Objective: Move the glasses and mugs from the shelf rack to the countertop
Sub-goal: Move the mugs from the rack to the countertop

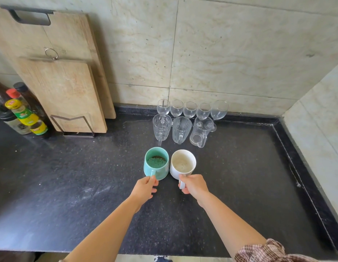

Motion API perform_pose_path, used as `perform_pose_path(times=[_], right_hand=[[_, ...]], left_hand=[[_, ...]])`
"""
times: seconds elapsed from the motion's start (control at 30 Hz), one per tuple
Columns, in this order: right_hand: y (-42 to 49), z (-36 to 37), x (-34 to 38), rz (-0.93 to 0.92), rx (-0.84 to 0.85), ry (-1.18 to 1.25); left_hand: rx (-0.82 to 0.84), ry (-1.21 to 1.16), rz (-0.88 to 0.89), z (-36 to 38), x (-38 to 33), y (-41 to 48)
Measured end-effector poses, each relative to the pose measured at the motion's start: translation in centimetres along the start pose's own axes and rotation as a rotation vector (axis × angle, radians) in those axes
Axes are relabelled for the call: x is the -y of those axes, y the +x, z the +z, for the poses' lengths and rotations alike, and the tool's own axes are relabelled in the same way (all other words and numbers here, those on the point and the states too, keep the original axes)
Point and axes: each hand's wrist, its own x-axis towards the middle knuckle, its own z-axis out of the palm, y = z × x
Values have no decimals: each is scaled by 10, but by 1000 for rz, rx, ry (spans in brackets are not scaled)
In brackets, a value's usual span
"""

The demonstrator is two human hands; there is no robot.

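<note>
A teal mug [156, 162] and a white mug [183, 163] stand side by side on the black countertop [70, 176]. My left hand [144, 188] grips the teal mug's handle. My right hand [193, 185] grips the white mug's handle. Behind them stand three clear glass mugs [180, 130] in a row. Further back, against the wall, several stemmed wine glasses [190, 109] line up. The shelf rack is out of view.
Two wooden cutting boards [66, 91] lean on the wall at the left in a metal stand. Sauce bottles [22, 114] cluster at the far left. A raised black rim [296, 157] borders the counter on the right, beside a tiled side wall.
</note>
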Motion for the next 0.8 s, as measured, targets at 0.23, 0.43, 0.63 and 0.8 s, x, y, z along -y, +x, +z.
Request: perform_pose_path(times=[0.23, 0.43, 0.63, 0.8], right_hand=[[-5, 0, 3, -105, -71, -254], [-15, -11, 35, -372, -179, -722], [-33, 41, 81, -676, 65, -717], [-77, 115, 109, -948, 199, -834]], left_hand=[[-17, 93, -24, -2, -5, -3], [-129, 237, 50, -23, -12, -10], [-345, 206, 123, -80, -20, -37], [-620, 272, 177, -144, 5, -90]])
